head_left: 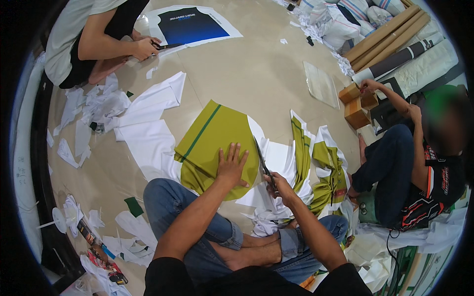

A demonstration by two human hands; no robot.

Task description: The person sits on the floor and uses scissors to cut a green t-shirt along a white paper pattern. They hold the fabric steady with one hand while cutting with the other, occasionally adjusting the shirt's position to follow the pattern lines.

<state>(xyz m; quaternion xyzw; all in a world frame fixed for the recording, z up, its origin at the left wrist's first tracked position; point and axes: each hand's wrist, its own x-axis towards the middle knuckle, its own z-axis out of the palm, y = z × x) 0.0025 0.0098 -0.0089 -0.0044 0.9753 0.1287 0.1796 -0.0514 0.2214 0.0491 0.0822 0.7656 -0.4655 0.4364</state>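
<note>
My left hand (231, 166) lies spread on an olive-green fabric piece (205, 138) with a dark green stripe, on the floor in front of my crossed legs. My right hand (279, 188) grips black-handled scissors (262, 159), their blades pointing away from me along the piece's right edge, beside white fabric (251, 127). White cloth (148, 135) lies beneath and left of the green piece. More olive-and-white pieces (328, 165) lie crumpled to the right of my right hand.
A co-worker (94, 44) at upper left holds scissors at a blue-black printed panel (187, 27). Another person (390, 158) sits at right, reaching toward wooden boxes (358, 116). Scraps (103, 98) litter the left floor. Rolls (385, 39), sacks (326, 17) and a clear sheet (320, 84) lie upper right.
</note>
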